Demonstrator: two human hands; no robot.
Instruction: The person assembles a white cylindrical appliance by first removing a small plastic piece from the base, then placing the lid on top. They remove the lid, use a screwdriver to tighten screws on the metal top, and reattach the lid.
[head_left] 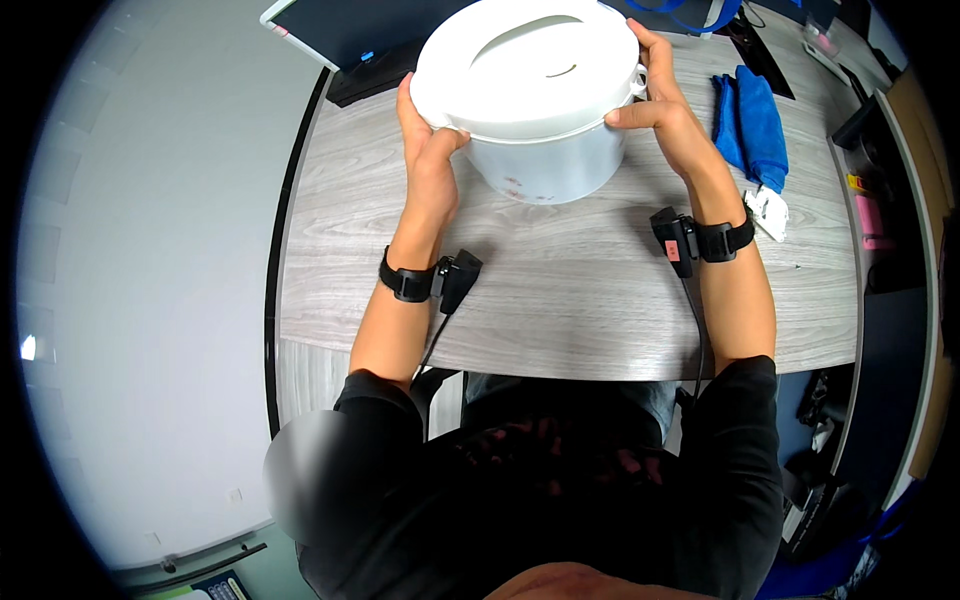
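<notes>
White lidded bucket (548, 165) is between my two hands at the far part of the desk (560, 300), near the middle of its width; I cannot tell whether its base rests on the desk or is raised off it. My left hand (432, 170) is closed on the bucket's left side, thumb at the rim and fingers along the wall. My right hand (675, 115) grips the other side, thumb on the rim and fingers spread apart from it, around a small white side loop (638, 80). The lid (500, 90) is on, with a long raised handle. Small reddish marks show low on the wall. Over the desk's near half, each of my wrists wears a black strap with a cabled black device. At the desk's far left stands a dark screen (345, 35); toward its far right lie a blue cloth (762, 130) and a crumpled white piece (769, 214).
</notes>
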